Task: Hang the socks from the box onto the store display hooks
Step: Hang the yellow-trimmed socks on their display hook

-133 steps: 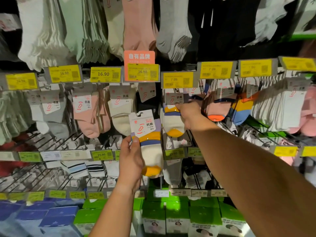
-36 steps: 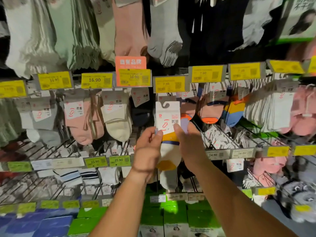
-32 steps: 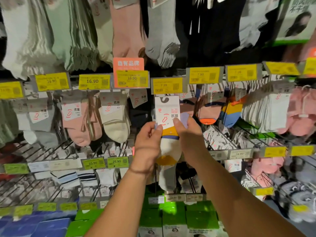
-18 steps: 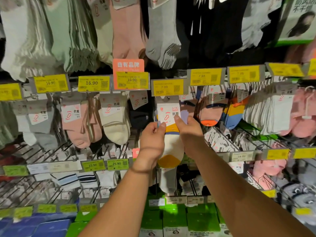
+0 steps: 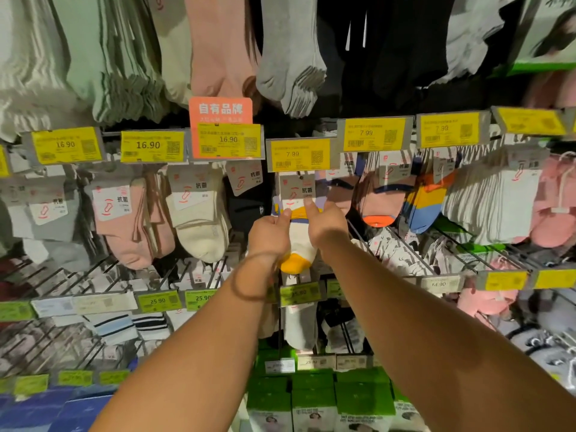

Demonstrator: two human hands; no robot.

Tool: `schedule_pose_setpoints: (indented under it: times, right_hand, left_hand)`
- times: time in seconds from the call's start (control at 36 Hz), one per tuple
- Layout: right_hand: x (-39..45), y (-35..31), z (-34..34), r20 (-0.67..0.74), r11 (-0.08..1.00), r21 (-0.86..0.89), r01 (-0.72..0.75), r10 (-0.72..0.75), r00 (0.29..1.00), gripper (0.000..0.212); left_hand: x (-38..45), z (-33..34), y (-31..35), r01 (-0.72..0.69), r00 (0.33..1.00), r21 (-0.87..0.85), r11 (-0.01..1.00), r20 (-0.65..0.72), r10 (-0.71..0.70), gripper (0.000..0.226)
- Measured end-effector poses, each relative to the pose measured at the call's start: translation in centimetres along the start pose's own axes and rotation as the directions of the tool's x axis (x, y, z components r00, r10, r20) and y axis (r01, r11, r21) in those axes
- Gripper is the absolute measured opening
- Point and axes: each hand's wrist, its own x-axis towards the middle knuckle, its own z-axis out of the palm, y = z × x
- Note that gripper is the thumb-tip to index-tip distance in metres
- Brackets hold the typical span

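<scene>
— Two hands are up at the rack. What are they on?

— Both on one sock pair (image 5: 300, 241), cream with a yellow-and-blue band at the cuff and an orange toe. It hangs straight below the yellow price tag marked 7.99 (image 5: 300, 154), in the middle row.

— Which way does it run?

— Long axis vertical. The white paper header card (image 5: 296, 191) is at the top, just under the tag, and the orange toe points down toward the lower row of labels. The card looks slightly turned, its right edge a little nearer the camera, though I would not swear to it.

— How do the hands sit?

— The left hand (image 5: 270, 236) is on the left side of the sock, fingers curled, with the thumb and forefinger pinching the edge right at the yellow band. The right hand (image 5: 328, 224) is on the right side, forefinger raised onto the lower edge of the card, the rest of the fingers curled behind the sock. So each hand grasps the sock from its own side.

— Is the card on the hook?

— Cannot tell. The top of the card is tucked under the price tag and the hook end is hidden.

— What is beside it?

— To the left, cream socks (image 5: 199, 226) and pink socks (image 5: 131, 232) under the 16.90 tags. To the right, a pink sock with an orange toe (image 5: 381, 207), then a bundle of white socks (image 5: 486, 207). Green boxes (image 5: 314, 397) stand on the shelf at the bottom.
</scene>
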Motion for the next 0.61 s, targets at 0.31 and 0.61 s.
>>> schedule_pose_setpoints:
  times: [0.31, 0.61]
  right_hand:
    - [-4.6, 2.9, -2.5, -0.113, 0.989, -0.132, 0.063, -0.079, 0.991, 0.043]
    - [-20.3, 10.5, -12.9, -0.513, 0.917, -0.167, -0.362, 0.233, 0.826, 0.057]
  left_hand:
    - [-1.7, -4.1, -2.5, -0.136, 0.972, 0.439, 0.888, 0.232, 0.034, 0.048]
    - [-14.7, 5.4, 2.6, -0.614, 0.658, 0.291, 0.734, 0.703, 0.271, 0.041]
